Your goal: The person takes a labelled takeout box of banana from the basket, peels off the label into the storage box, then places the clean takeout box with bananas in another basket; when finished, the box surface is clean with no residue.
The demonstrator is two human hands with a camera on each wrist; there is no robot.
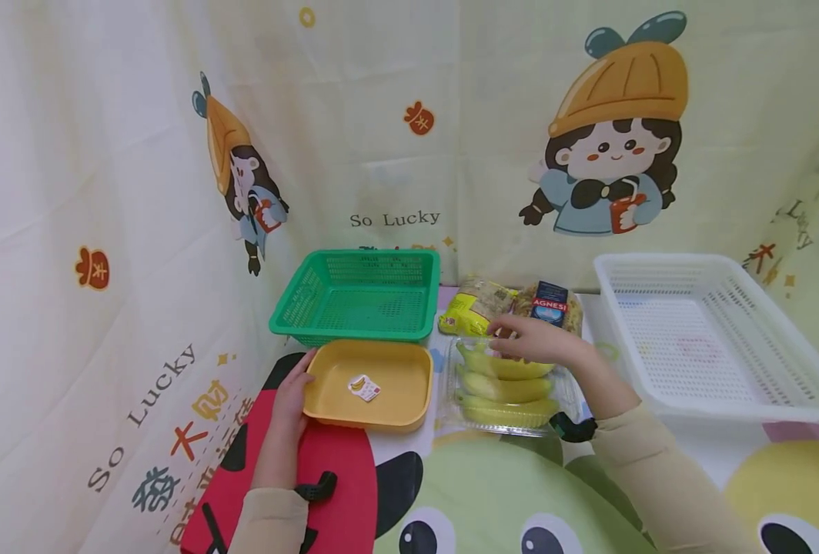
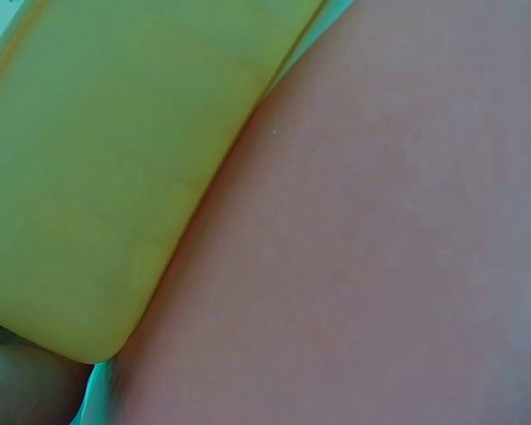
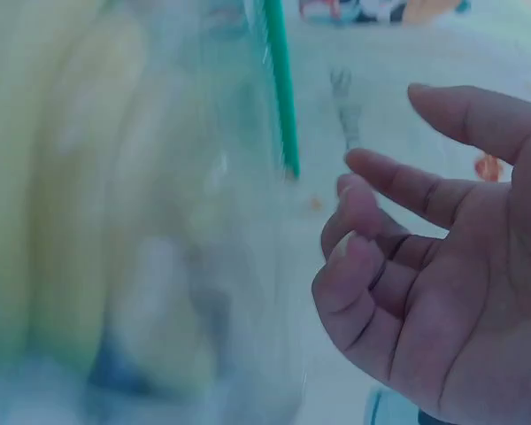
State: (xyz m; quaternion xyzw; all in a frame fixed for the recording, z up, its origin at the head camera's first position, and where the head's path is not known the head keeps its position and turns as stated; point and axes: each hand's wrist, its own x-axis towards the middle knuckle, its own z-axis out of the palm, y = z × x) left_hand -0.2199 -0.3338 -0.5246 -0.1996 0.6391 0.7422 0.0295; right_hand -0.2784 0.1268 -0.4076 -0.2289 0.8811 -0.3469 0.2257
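My left hand (image 1: 289, 396) grips the left side of a yellow plastic tub (image 1: 399, 385), which has a small banana-picture label (image 1: 364, 388) on its inner bottom. In the left wrist view the tub's wall (image 2: 133, 168) lies against the hand. Over the back of a clear plastic box (image 1: 452, 412) hovers my right hand (image 1: 534, 340), palm down. Its fingers are loosely bent with nothing between them, as the right wrist view also shows. Several yellow bananas (image 1: 506, 387) lie in that box, side by side; the hand partly covers the rearmost one.
Behind the tub stands a green basket (image 1: 354, 336). Two food bags, one yellow-printed (image 1: 466, 319) and one labelled AGNESI (image 1: 550, 302), lie behind the box. A white basket (image 1: 617, 331) stands at the right. A printed curtain (image 1: 382, 154) closes off the back and left.
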